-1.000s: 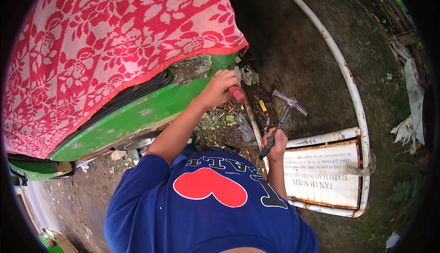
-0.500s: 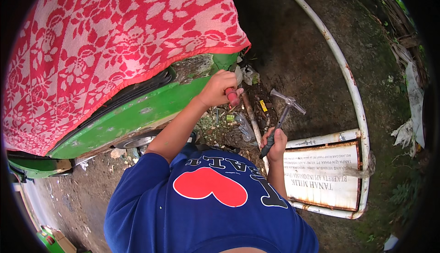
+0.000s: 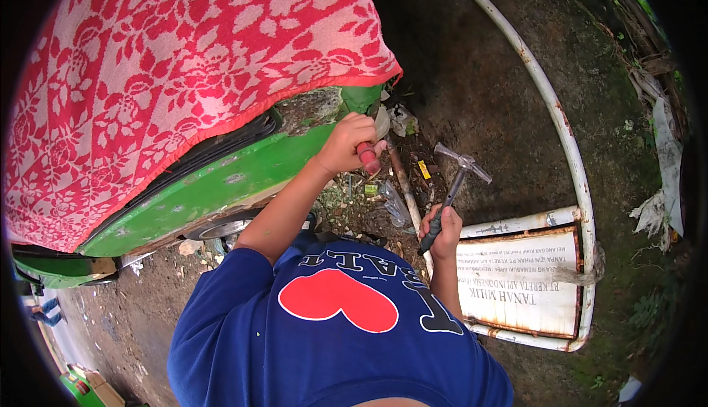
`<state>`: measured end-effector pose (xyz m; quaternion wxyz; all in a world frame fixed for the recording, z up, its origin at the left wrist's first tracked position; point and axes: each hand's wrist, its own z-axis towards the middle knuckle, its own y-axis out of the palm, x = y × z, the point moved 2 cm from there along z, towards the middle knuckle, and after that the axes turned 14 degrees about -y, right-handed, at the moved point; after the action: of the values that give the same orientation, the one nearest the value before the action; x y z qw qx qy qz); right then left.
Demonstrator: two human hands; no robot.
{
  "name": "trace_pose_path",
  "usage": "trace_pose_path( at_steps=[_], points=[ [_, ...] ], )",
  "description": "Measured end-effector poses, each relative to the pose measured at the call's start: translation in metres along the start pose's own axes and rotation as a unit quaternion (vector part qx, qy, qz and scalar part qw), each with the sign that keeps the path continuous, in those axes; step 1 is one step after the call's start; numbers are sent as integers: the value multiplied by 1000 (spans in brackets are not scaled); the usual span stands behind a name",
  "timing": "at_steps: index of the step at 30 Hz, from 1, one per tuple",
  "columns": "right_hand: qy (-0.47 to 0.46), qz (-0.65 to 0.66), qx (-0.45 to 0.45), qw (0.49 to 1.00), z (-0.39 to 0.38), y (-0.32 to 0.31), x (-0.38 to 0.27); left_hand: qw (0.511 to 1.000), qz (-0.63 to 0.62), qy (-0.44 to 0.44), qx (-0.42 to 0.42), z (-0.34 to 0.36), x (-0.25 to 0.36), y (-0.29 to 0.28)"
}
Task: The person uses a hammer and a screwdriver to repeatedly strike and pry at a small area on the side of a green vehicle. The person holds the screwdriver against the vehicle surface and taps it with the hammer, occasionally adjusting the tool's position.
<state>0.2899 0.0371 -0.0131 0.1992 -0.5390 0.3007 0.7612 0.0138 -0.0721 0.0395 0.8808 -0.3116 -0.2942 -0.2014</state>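
My left hand (image 3: 345,144) is closed round a tool with a red handle (image 3: 369,158), up against the green car body (image 3: 236,167). The working end of that tool is hidden behind my hand. Lower and to the right, my right hand (image 3: 442,231) grips a hammer (image 3: 459,175) by its dark handle. The steel hammer head points up and away from me, apart from the red handle and the car. A pink and red floral cloth (image 3: 199,90) lies over the car, its edge just above my left forearm.
A rusty white pipe frame (image 3: 549,101) curves round on the right, with a white metal sign (image 3: 527,282) inside it. A rusty pole (image 3: 402,178), a yellow packet (image 3: 423,169) and clear plastic (image 3: 394,204) lie on the littered ground. Another person's blue-clad legs (image 3: 49,311) show far left.
My left hand and the red handle have shifted slightly left. My right hand and the hammer hold almost still. Another person's legs have come into view at the far left.
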Motion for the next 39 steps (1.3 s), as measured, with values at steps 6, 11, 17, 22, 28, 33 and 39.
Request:
trace_pose_path(
  at_steps=[6, 11, 17, 22, 28, 33, 39],
  points=[
    [-5, -8, -19, 1000, -1, -1, 3, 1000, -16, -4, 20, -5, -1, -3],
    [16, 11, -21, 1000, -1, 0, 0, 1000, -17, 2, 23, -4, 0, -6],
    [21, 13, -22, 999, -1, 1, -1, 1000, -18, 8, 18, -3, 0, -8],
    [18, 18, -22, 999, -2, 2, -2, 999, -25, 17, 16, -2, 1, -6],
    [16, 15, -20, 1000, -3, 2, -3, 1000, -21, 16, 15, -3, -1, -6],
    [19, 18, -20, 999, -4, 1, -1, 1000, -24, 10, 16, -6, -4, -6],
    [20, 19, -15, 1000, -4, 3, -1, 999, -27, 12, 18, -4, -1, -8]
  ],
)
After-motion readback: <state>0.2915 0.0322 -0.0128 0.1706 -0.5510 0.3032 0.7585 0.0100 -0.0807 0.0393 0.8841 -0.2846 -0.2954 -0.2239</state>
